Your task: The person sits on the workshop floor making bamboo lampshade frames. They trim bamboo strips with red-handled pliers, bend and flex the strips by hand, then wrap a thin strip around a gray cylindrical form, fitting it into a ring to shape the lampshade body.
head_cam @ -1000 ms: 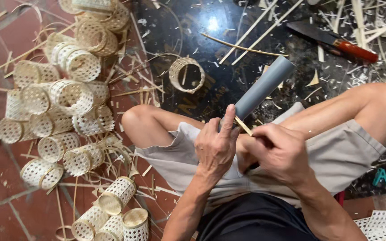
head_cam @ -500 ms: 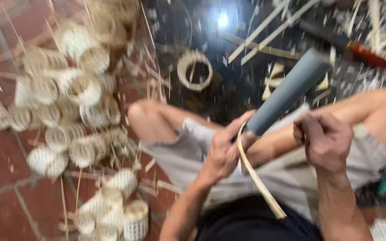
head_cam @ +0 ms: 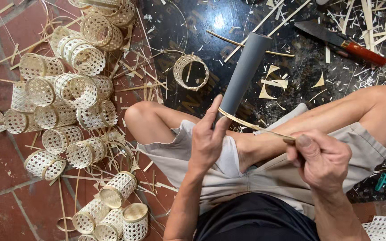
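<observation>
My left hand (head_cam: 208, 138) grips the near end of a grey tube (head_cam: 245, 71) that slants up and away over my lap. A thin bamboo strip (head_cam: 255, 126) wraps around the tube just above my left thumb and runs right to my right hand (head_cam: 320, 156), which pinches its free end and holds it taut. I sit cross-legged with both knees spread on the floor.
Several small woven bamboo cylinders (head_cam: 74, 91) lie heaped on the red tiles at left. One woven ring (head_cam: 190, 71) sits on the dark floor ahead. A red-handled knife (head_cam: 342, 42) lies at top right among bamboo slivers and offcuts. A teal tool (head_cam: 383, 182) lies by my right thigh.
My right hand has drawn the strip out to the right, from close beside the left hand, so it now wraps the tube tautly. The tube is held steadier and more upright.
</observation>
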